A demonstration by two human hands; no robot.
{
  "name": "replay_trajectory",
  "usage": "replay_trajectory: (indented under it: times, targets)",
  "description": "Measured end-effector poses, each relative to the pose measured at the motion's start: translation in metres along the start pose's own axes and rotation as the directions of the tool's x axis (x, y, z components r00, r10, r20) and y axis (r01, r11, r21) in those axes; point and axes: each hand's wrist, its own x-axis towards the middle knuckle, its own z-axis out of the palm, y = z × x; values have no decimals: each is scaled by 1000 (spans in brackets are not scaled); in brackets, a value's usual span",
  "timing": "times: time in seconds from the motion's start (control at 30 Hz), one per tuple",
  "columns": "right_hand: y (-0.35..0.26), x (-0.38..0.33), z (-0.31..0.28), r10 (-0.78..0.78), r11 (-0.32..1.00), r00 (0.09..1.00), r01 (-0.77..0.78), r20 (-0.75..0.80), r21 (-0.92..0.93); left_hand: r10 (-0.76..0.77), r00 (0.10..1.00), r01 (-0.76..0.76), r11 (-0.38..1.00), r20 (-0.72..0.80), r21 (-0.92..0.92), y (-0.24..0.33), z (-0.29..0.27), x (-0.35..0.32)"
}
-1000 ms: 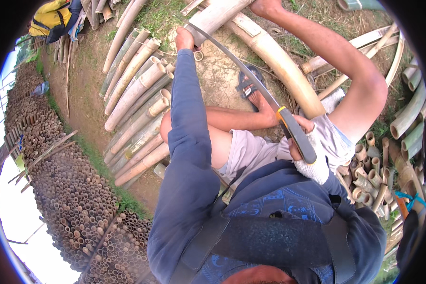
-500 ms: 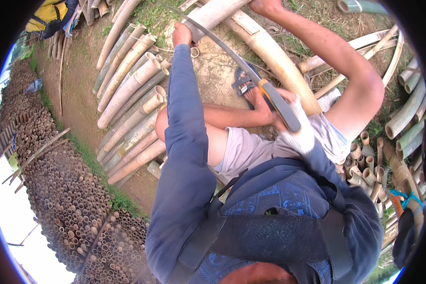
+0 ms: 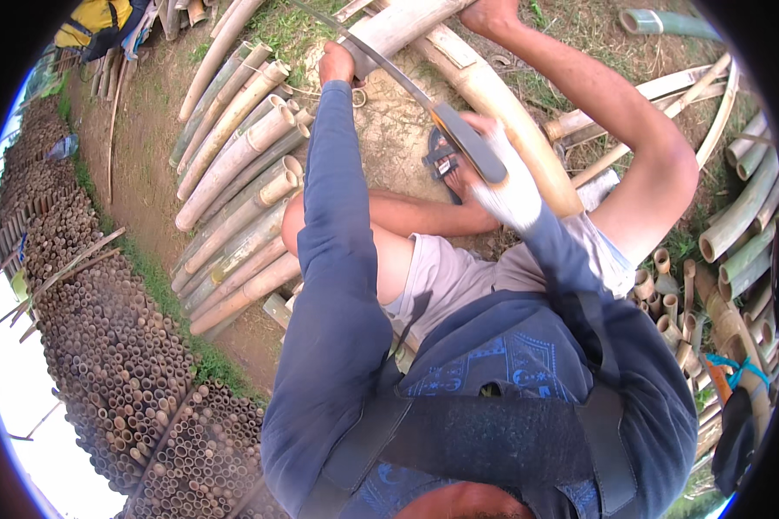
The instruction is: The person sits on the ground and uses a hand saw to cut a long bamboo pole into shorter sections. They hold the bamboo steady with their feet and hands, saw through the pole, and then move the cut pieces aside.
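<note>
The right hand (image 3: pixel 515 186), in a pale glove, is closed tight around the dark handle of a long curved blade (image 3: pixel 389 69). The blade runs from that hand up and to the left, its long axis slanting across the thick bamboo pole (image 3: pixel 493 95), and its far end lies by the left hand (image 3: pixel 336 62). The left hand is bare and closed; it seems to grip the pole or the blade's far end, though which of the two I cannot tell. The pole lies straight ahead of both hands, slanting from upper left down to the right, between the person's bent bare legs. The right hand is nearer the person's body; the left is stretched farther out.

One blade, one pole under it. One sandal (image 3: pixel 441 160) lies on the ground just beside the right hand. To the left, over a dozen cut bamboo poles (image 3: pixel 234 173) lie side by side. Short bamboo offcuts (image 3: pixel 666 298) are scattered on the right, too many to count surely.
</note>
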Motion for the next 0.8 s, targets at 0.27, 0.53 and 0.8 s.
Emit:
replay_trajectory:
  times: [0.27,0.53,0.8]
  targets:
    - [-37,-28,-19,-164,978,985,156,-47,-138,4,1000,-4,1000,-9,9,-11,3,9]
    - [11,65,31,-19,997,1000,21,-21,78,-8,1000,8,1000,0,17,-21,1,13]
    - [-51,-88,-39,51,992,999,-52,-13,-114,-46,998,45,999,36,4,-21,2,25]
